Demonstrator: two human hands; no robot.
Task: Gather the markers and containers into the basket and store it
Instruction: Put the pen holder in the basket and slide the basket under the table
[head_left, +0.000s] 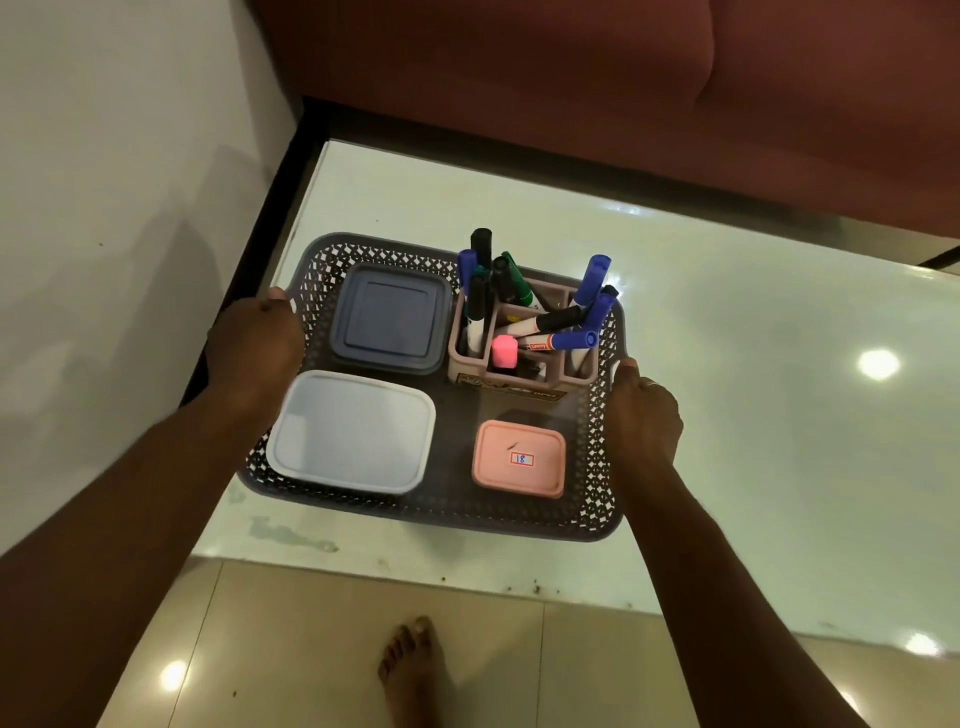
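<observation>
Fingers of left hand (254, 348) curl round the left rim of the basket (519, 525). Thumb lies on top of the rim; the other fingertips are hidden beneath. Right hand (644, 410) grasps the right rim the same way, thumb up on the edge, a ring showing on one finger. Both forearms reach in from the near side.

Basket: dark, lattice-walled, rectangular, held about level. Cannot tell whether it rests on the surface below or hangs just above it.

Inside, four items:
- Far left corner: dark blue container (389, 317), square, lid on.
- Near left corner: white container (353, 431), larger, lid on, close against the near wall.
- Near right corner: pink container (519, 460), small, lid on, label reading 18.
- Far right corner: mauve pen holder (519, 375), upright, split into compartments and packed with markers (558, 340). Caps are blue, black and green. Most stand tilted; one blue-capped marker lies across the top. A pink highlighter (504, 352) sits in a near compartment.

Below the basket: white glossy top (727, 364), with the basket toward its black-bordered left edge. Past the far edge, red-brown sofa (571, 78). To the left, pale wall (104, 156). On the near side, beige tiled floor (311, 649) with a bare foot (410, 665) on it.
</observation>
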